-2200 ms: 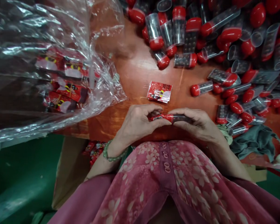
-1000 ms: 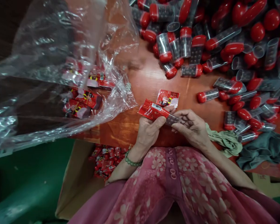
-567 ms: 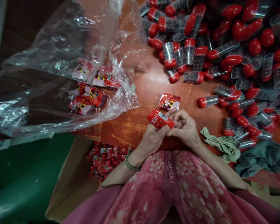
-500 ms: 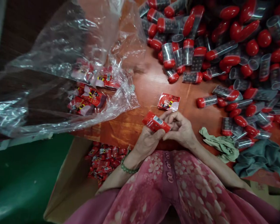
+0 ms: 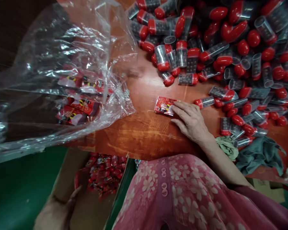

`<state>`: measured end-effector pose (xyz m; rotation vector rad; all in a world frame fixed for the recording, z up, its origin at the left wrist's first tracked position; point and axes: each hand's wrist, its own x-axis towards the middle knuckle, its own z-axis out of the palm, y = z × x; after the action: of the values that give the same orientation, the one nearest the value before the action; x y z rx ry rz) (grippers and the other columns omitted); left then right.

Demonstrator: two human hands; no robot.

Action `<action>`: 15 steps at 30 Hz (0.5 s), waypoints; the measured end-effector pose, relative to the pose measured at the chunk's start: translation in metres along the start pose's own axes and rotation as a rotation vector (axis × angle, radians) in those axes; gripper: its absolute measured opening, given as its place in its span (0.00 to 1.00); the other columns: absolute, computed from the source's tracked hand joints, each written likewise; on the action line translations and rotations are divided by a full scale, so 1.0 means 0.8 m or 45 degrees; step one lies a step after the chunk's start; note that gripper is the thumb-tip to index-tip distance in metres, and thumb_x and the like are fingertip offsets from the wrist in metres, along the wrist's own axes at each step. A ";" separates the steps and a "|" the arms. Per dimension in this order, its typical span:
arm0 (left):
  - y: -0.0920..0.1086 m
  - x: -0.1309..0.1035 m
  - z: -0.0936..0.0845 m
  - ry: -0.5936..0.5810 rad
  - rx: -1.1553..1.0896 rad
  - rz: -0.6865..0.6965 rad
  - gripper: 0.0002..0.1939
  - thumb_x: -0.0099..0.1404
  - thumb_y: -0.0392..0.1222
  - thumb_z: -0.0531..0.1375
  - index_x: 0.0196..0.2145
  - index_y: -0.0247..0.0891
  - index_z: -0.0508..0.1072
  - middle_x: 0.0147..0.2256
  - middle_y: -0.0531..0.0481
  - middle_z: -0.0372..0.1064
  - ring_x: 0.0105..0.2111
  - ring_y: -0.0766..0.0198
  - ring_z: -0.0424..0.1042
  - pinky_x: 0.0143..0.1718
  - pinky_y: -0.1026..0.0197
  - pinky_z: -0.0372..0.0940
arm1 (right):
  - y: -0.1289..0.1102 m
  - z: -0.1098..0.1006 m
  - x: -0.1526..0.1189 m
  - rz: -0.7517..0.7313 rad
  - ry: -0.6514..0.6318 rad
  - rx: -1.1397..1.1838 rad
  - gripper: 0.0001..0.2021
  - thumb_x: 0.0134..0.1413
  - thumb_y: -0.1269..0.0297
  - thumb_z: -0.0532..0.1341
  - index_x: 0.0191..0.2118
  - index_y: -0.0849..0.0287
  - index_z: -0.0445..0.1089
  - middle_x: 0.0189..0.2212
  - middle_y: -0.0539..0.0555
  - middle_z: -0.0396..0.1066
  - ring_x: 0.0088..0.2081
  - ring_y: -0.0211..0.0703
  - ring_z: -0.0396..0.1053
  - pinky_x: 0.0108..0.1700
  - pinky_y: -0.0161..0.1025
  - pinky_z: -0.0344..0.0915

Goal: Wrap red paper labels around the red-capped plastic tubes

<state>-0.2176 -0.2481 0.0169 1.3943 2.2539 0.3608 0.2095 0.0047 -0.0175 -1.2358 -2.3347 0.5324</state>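
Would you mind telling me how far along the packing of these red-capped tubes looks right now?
Done: a heap of filled red packets lies in the cardboard box below the table edge, near the blurred left hand. In hand: the right hand rests its fingertips on one red sleeve on the table. Left: a large pile of loose tubes, and more sleeves in the clear bag.

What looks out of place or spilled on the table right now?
Nothing is spilled or damaged. The red-capped tubes lie in a loose heap, and crumpled rags sit at the table edge beside the right hand.
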 end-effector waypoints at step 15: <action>0.324 0.182 0.184 0.153 -0.100 1.290 0.23 0.70 0.36 0.58 0.62 0.36 0.67 0.64 0.34 0.62 0.65 0.49 0.63 0.64 0.43 0.63 | 0.005 0.019 0.012 -0.048 0.032 0.063 0.14 0.65 0.74 0.53 0.44 0.58 0.75 0.44 0.59 0.80 0.49 0.47 0.75 0.54 0.48 0.63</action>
<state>0.0029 -0.0043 -0.0288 2.4197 1.4034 0.8422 0.1986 0.0128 -0.0304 -1.1670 -2.3055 0.5551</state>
